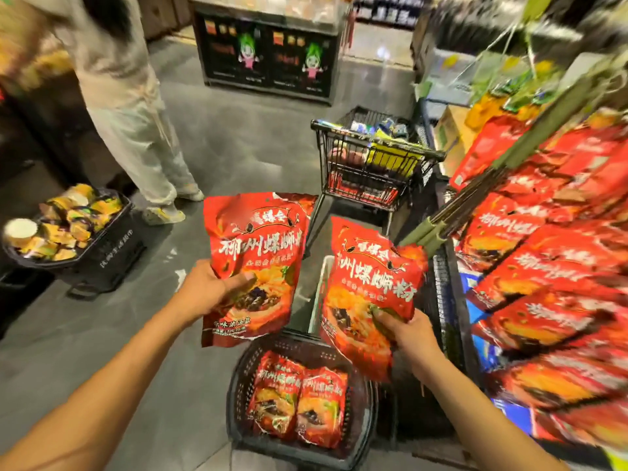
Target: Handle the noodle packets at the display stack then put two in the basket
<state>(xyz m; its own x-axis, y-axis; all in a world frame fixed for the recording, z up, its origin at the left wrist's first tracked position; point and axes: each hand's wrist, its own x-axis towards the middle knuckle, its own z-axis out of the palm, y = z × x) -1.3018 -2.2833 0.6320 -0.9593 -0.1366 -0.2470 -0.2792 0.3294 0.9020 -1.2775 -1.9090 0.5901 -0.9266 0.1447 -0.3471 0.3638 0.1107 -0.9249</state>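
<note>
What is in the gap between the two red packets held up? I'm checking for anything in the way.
In the head view, no object sits between the left packet and the right packet; only grey floor and a shopping cart beyond show through.

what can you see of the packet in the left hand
The packet is a glossy red plastic pouch, printed with large white Chinese characters and a picture of a noodle dish on its lower half, with a dark band along the bottom edge. It looks full and sealed. It is held upright in the air, facing the camera, above the basket. The left hand grips its lower left edge, thumb across the front. It stands apart from the packet in the right hand.
</note>
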